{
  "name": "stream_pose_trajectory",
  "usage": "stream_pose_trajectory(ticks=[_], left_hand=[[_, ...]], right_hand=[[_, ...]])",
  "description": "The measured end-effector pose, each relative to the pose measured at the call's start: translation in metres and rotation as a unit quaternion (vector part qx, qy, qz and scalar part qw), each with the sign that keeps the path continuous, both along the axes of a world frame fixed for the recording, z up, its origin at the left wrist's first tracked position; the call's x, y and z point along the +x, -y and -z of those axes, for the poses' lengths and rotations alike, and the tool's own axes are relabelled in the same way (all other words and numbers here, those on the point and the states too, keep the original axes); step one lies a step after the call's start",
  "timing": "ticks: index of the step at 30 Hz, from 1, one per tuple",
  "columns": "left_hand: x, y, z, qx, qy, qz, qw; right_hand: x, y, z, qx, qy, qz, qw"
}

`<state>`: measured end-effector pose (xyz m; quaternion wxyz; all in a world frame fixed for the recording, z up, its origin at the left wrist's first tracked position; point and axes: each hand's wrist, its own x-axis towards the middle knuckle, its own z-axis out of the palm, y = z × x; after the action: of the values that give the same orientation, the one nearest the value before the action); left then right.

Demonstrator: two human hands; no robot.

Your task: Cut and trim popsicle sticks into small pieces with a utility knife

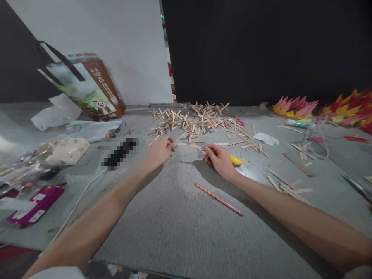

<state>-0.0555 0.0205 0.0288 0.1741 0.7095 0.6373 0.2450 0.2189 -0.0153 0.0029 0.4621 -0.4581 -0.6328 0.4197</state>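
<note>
My right hand (218,158) pinches a flat wooden craft stick (198,147) between thumb and fingers, its free end pointing left above the table. My left hand (161,150) is slightly blurred, fingers curled inward. Near its fingertips is another pale stick (180,144); whether the fingers grip it I cannot tell. Beyond both hands lies a loose heap of wooden sticks (200,121), many crossed over one another. A yellow banana-shaped object (236,160) rests just behind my right hand, partly hidden by it. Closer to me lies a red patterned pencil (219,199).
At left are a printed carrier bag (101,89), plastic packets (71,151), a purple package (37,204) and a white cable (78,201). To the right lie loose sticks (286,186), a crumpled white paper (266,138), a glue-like tube (299,123) and pink-and-yellow folded paper (295,107).
</note>
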Motion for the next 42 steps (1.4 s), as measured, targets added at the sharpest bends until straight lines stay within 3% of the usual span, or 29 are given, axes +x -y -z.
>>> stream_pose_trajectory(ticks=[6,8,12,16,18,21,23,24,26,29,33,37,40,42], left_hand=[[0.036,0.017,0.02,0.082,-0.025,-0.011,0.996],[0.043,0.025,0.022,0.139,0.042,0.016,0.989],[0.057,0.037,0.022,0.037,0.284,0.085,0.954],[0.062,0.04,0.028,0.024,0.338,0.089,0.937],[0.06,0.039,0.032,0.015,0.354,0.079,0.932],[0.055,0.035,0.038,0.002,0.374,0.048,0.926],[0.053,0.033,0.039,0.002,0.388,0.033,0.921],[0.052,0.032,0.039,0.001,0.395,0.029,0.918],[0.052,0.033,0.037,-0.011,0.408,0.031,0.912],[0.054,0.036,0.035,-0.051,0.437,0.052,0.897],[0.06,0.039,0.032,-0.09,0.542,0.052,0.834],[0.066,0.041,0.03,-0.106,0.598,0.035,0.794],[0.068,0.043,0.03,-0.107,0.602,0.037,0.791],[0.067,0.044,0.03,-0.092,0.599,0.039,0.794]], right_hand=[[0.0,-0.001,0.0,0.014,0.006,-0.003,1.0],[0.001,-0.001,0.0,0.015,0.01,-0.01,1.0],[0.0,0.003,0.001,0.022,0.045,-0.028,0.998],[0.002,0.004,-0.004,0.075,0.137,-0.039,0.987],[0.007,0.002,-0.011,0.142,0.253,-0.012,0.957],[0.022,-0.001,-0.029,0.208,0.488,0.051,0.846],[0.034,-0.003,-0.04,0.173,0.601,0.061,0.778],[0.041,-0.005,-0.044,0.147,0.634,0.059,0.757],[0.053,-0.01,-0.049,0.092,0.664,0.034,0.742],[0.067,-0.021,-0.05,0.01,0.653,-0.039,0.756],[0.078,-0.032,-0.053,-0.022,0.628,-0.064,0.775],[0.074,-0.03,-0.06,-0.018,0.509,-0.043,0.86],[0.062,-0.024,-0.056,0.028,0.413,-0.052,0.909],[0.05,-0.02,-0.048,0.057,0.35,-0.023,0.935]])
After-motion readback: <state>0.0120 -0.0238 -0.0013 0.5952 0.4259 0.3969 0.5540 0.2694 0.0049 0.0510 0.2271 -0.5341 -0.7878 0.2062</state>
